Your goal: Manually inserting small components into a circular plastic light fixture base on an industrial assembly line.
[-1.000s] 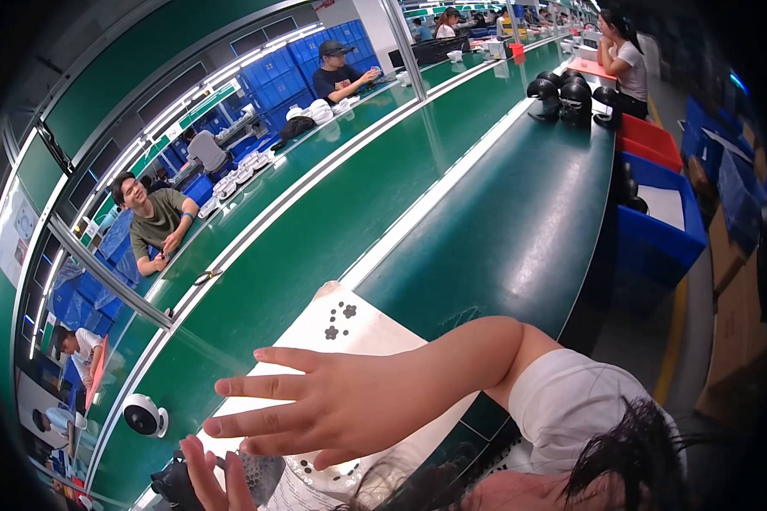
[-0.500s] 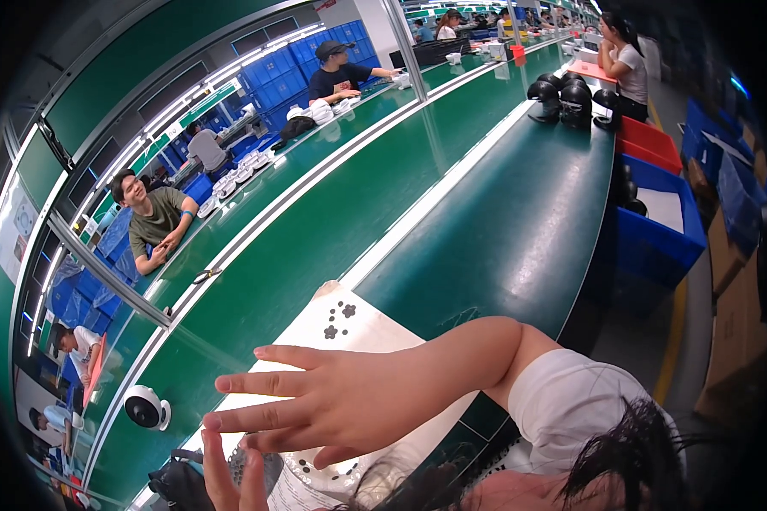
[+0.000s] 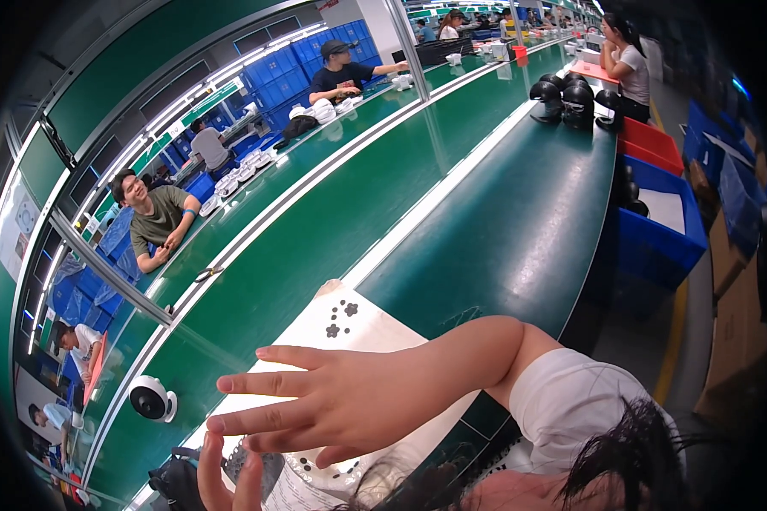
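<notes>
My right hand (image 3: 341,409) reaches across the lower middle with its palm down. Its fingers are spread and hold nothing. My left hand (image 3: 217,477) shows only in part at the lower edge, fingers raised and apart, with fingertips close to or touching those of the right hand. Beneath the right hand lies a white sheet (image 3: 379,332) printed with dark flowers and dots. Partly covered by the hands are a paper with printed lines (image 3: 302,494) and a clear plastic bag (image 3: 349,477). A white camera-like device with a black round front (image 3: 151,399) stands on the green belt (image 3: 290,255).
A black bag (image 3: 177,484) lies at the lower left. Pliers (image 3: 204,274) rest on the belt's far rail. Several black domed parts (image 3: 575,102) stand at the bench's far end, near a red bin (image 3: 652,145) and a blue bin (image 3: 656,247). Co-workers sit across the belt.
The white device has shifted slightly right and up in the picture. Across the belt, a co-worker in a dark shirt has stretched an arm farther out. My hands are nearly still.
</notes>
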Tool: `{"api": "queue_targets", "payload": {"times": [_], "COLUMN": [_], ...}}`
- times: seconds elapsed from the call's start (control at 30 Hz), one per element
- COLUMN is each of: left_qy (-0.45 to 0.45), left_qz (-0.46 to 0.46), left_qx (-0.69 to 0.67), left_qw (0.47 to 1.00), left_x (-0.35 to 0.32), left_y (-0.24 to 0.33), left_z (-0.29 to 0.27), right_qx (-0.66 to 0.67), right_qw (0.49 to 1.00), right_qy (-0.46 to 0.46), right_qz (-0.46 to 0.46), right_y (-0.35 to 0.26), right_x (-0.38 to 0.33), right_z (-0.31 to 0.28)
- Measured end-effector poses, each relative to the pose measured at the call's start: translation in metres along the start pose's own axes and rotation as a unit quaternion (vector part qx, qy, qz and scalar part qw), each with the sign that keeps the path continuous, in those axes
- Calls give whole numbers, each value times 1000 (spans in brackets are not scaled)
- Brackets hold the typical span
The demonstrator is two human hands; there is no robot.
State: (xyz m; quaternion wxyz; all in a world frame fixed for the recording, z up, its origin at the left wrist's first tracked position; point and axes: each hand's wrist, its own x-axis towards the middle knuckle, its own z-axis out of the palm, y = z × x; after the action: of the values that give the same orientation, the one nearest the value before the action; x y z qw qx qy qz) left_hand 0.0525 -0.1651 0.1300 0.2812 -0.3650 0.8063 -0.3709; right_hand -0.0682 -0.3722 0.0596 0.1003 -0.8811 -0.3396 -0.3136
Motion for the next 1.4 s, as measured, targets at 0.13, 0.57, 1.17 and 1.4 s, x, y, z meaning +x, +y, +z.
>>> {"api": "queue_targets", "payload": {"times": [0.13, 0.57, 1.17, 1.4], "left_qy": [31, 208, 174, 262], "left_qz": [42, -467, -358, -423], "left_qx": [-12, -520, -569, -506], "left_qw": [999, 684, 720, 705], "left_x": [4, 32, 31, 36], "left_y": [-10, 39, 28, 41], "left_z": [8, -21, -4, -24], "right_qx": [-6, 0, -35, -69], "right_qw": [1000, 1000, 999, 997], "right_qy": [-8, -13, -1, 18], "right_qz": [12, -8, 37, 34], "right_y": [4, 5, 4, -6], "right_x": [-4, -1, -3, -2], "right_z": [-1, 0, 3, -7]}}
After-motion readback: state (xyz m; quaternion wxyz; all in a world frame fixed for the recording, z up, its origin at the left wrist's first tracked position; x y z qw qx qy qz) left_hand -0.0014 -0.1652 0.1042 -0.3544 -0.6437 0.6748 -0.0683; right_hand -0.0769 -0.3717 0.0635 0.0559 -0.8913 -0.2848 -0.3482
